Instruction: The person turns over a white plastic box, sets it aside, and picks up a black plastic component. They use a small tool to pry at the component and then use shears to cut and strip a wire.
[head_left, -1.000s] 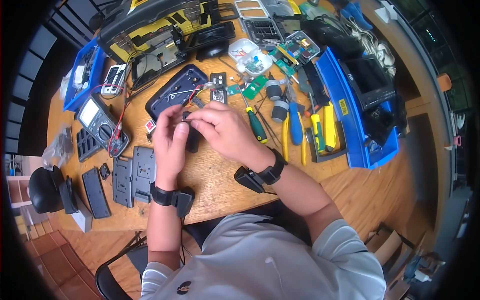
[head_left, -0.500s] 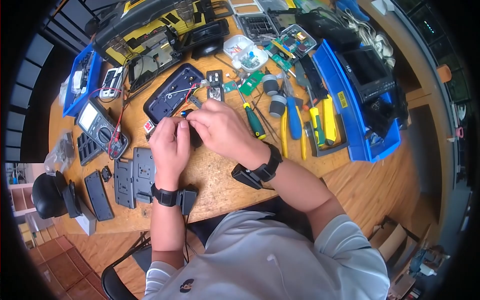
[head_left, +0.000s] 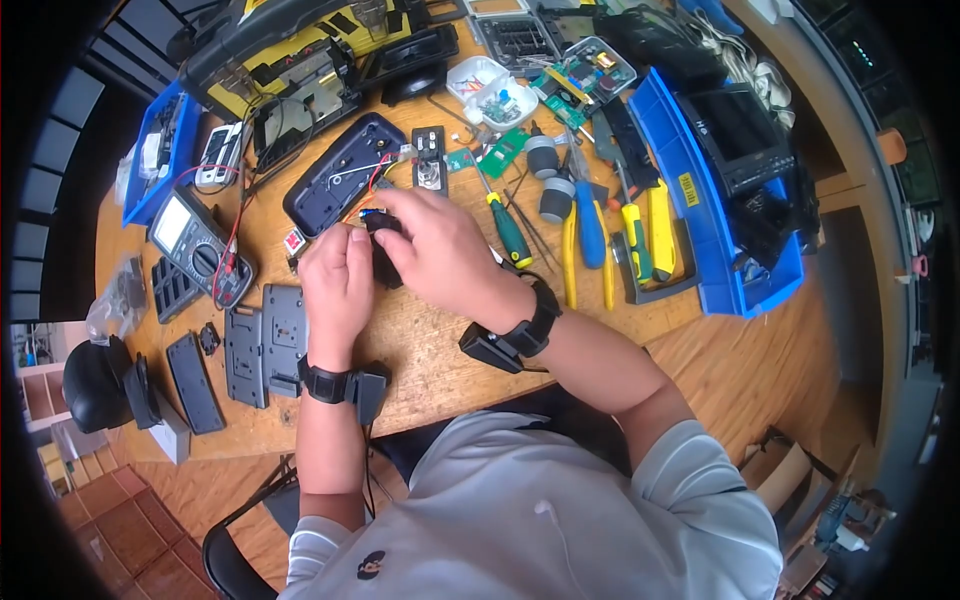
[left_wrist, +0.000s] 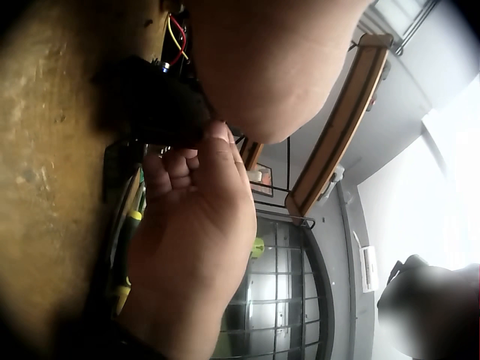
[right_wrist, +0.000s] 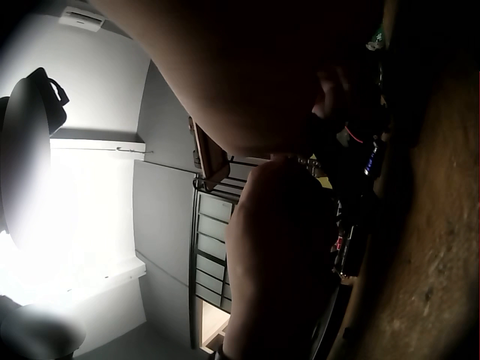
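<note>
In the head view a small black part (head_left: 386,262) lies between the two hands above the wooden table (head_left: 420,370). The left hand (head_left: 337,285) has its fingers curled at the part's left side. From the right, the right hand (head_left: 440,250) reaches over the part's top, thumb and fingers bent round it. A small blue-and-metal piece shows at its far end. In the left wrist view the dark part (left_wrist: 161,105) is at the fingertips of the right hand (left_wrist: 199,217). Deep shadow hides the grip in the right wrist view, where the left hand (right_wrist: 277,247) shows.
Beyond the hands lie a dark plastic shell (head_left: 345,165) and a small socket board (head_left: 429,160). A multimeter (head_left: 200,245) and grey plates (head_left: 265,345) are on the left. Screwdrivers, including a green one (head_left: 510,232), pliers and a blue bin (head_left: 715,230) are on the right.
The right hand's thumb and fingers have spread and shifted over the black part from a close pinch beside the left fingertips. The left fingers look more curled, and the head view has shifted slightly.
</note>
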